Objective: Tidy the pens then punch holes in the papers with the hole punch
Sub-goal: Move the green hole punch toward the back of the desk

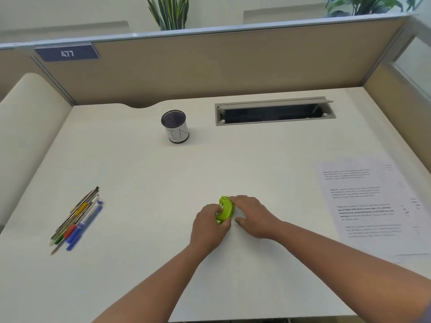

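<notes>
Hole punch: a small lime-green hole punch [224,209] sits on the bench [144,173] just below the centre of the frame, between the two hands.
Left hand: the left hand [208,226] comes in from the lower middle and is curled around the punch's left and near side, thumb at its near end, fingers on its top; closed on it.
Right hand: the right hand [253,216] comes in from the lower right, fingers laid against the punch's right side, thumb spread toward the near edge; it touches the punch, but whether it grips it I cannot tell.
Pens: a loose bundle of pens [77,217] lies at the left of the frame, well apart from the hands, slanting from lower left to upper right; blue, red, green and yellow parts show, and one looks like a pencil.
Pen cup: a dark mesh cup [175,127] with a white label stands upright above centre, with nothing visible inside it.
Papers: printed papers [363,201] lie flat at the right edge of the frame, near the right forearm but not touching the hands.
Cable slot: a grey open flap [275,110] is set in the bench, upper right of centre.
Divider: a tan divider [210,66] runs across the top, with a blue sign [67,52] reading 477 at upper left.
</notes>
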The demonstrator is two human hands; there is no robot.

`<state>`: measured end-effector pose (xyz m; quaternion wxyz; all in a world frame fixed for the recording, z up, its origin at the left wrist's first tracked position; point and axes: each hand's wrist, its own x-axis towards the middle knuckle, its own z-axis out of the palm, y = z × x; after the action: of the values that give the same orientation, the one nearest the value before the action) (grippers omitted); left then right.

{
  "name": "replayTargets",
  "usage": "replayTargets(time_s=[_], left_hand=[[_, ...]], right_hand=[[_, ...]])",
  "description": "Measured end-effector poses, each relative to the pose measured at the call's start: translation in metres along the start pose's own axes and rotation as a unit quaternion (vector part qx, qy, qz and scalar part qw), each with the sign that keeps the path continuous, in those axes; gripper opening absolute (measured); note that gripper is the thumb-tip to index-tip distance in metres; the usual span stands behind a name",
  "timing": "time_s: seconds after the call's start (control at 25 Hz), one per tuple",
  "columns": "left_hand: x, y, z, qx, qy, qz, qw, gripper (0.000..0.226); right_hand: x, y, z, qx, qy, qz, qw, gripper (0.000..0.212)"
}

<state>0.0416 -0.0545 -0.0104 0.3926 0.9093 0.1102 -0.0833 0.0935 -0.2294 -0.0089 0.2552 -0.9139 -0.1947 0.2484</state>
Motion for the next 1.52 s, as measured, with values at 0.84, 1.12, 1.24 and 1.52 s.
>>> replayTargets(time_s=[0.84,1.12,1.24,1.52], left_hand=[[0.235,0.043,-0.025,-0.011,-0.063,0.137,0.989,0.035],[0.288,0.048,-0.021,-0.004,-0.051,0.173,0.984,0.036],[0.293,0.048,-0.020,0.003,-0.053,0.176,0.983,0.038],[0.260,0.049,-0.023,0.037,-0.017,0.195,0.980,0.053]], right_hand=[[0.159,0.043,-0.082,0.109,0.210,0.110,0.965,0.058],[0.200,0.056,-0.108,0.094,0.240,0.121,0.959,0.047],[0.205,0.059,-0.109,0.090,0.242,0.122,0.958,0.048],[0.177,0.056,-0.108,0.113,0.223,0.118,0.961,0.059]])
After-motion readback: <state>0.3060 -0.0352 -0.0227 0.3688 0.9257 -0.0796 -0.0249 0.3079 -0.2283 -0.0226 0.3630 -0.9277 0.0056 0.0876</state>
